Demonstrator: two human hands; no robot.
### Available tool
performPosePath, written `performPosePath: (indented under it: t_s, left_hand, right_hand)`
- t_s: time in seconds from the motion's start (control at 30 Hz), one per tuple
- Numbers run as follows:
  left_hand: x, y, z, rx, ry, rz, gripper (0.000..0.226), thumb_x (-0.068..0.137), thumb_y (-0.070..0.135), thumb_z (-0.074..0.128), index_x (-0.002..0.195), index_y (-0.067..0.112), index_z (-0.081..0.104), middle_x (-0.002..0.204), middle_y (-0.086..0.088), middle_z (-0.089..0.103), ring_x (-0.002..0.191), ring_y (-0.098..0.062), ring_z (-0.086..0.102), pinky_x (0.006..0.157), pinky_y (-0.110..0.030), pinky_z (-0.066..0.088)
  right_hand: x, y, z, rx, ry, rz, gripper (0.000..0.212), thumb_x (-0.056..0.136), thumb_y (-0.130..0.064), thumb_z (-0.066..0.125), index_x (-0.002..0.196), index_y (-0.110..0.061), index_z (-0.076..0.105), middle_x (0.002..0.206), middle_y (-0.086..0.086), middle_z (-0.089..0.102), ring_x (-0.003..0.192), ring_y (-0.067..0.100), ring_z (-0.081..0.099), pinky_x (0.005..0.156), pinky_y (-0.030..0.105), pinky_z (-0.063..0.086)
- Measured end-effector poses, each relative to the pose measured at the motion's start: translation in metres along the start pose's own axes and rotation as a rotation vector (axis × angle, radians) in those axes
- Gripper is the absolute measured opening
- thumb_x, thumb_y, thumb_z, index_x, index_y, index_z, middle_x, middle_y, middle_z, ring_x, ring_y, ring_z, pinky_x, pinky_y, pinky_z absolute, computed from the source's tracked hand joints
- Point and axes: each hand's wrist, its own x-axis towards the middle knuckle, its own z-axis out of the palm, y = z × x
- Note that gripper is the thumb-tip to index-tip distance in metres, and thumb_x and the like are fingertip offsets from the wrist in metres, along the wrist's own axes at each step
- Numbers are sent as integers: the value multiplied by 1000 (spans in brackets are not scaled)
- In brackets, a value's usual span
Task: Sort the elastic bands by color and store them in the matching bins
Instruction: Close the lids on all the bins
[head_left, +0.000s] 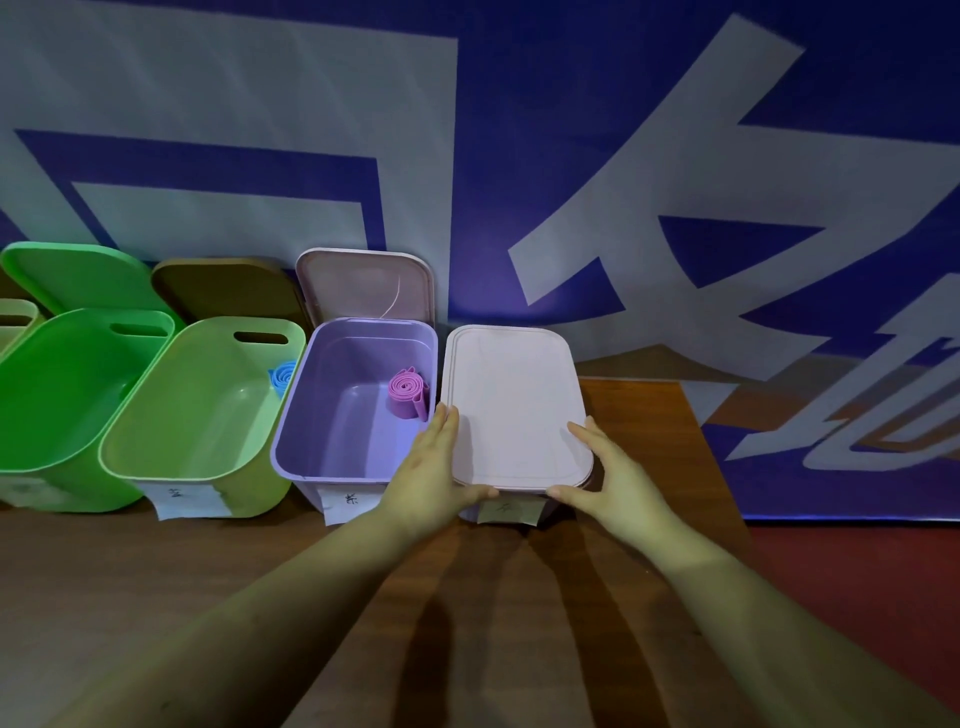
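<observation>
A pale pink lid (514, 400) lies flat on the rightmost bin, whose paper label (506, 512) shows under the front edge. My left hand (431, 467) holds the lid's front left corner, fingers along the left side and thumb hooked on the front edge. My right hand (608, 478) holds the front right corner the same way. Next to it, the purple bin (291, 441) stands uncovered with a rolled pink-purple elastic band (408, 397) inside. A rolled blue band (283, 376) lies in the light green bin (130, 457).
A bright green bin (31, 470) stands at the far left. Green (78, 275), brown (223, 286) and pink (363, 283) lids lean against the blue-and-white banner behind the bins. The bins sit on a brown wooden floor (156, 571).
</observation>
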Motion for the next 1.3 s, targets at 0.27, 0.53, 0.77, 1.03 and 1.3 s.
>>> performPosePath:
  t_s: [0.27, 0.53, 0.77, 1.03, 1.3]
  left_hand:
    - [11, -3, -23, 258, -78, 47, 114, 68, 85, 42, 151, 20, -3, 159, -4, -14, 146, -25, -8, 118, -41, -1]
    - [42, -4, -42, 681, -298, 100, 118, 69, 89, 26, 148, 13, -17, 156, -6, -23, 143, -25, -24, 115, -47, -15]
    - [40, -10, -30, 711, -299, 118, 148, 25, 97, -19, 146, 13, -21, 155, -7, -25, 143, -25, -24, 112, -47, -18]
    - [39, -6, -29, 774, -319, 95, 121, 62, 93, 12, 147, 12, -20, 156, -7, -24, 144, -24, -19, 114, -47, -14]
    - [18, 0, -42, 678, -241, 163, 140, 33, 94, -24, 148, 15, -16, 157, -8, -20, 144, -25, -19, 114, -42, -15]
  right_hand:
    - [9, -3, -12, -183, -30, 24, 97, 72, -52, 74, 149, -33, 18, 160, -10, 3, 147, 15, 6, 116, 43, 21]
    - [37, -13, -20, -681, -269, -20, 96, 82, -75, 38, 151, -27, -9, 158, -1, -18, 146, 16, -16, 119, 41, -4]
    - [30, 2, -17, -767, -295, -70, 92, 84, -74, 28, 149, -27, -16, 156, -3, -26, 145, 15, -19, 119, 41, -6]
    - [29, -4, -17, -855, -330, -50, 90, 85, -75, 22, 149, -25, -17, 156, 0, -26, 146, 19, -15, 119, 43, -6]
    - [28, -33, -22, -900, -288, -11, 88, 84, -77, 19, 148, -30, -18, 157, 3, -23, 146, 26, -16, 119, 47, -5]
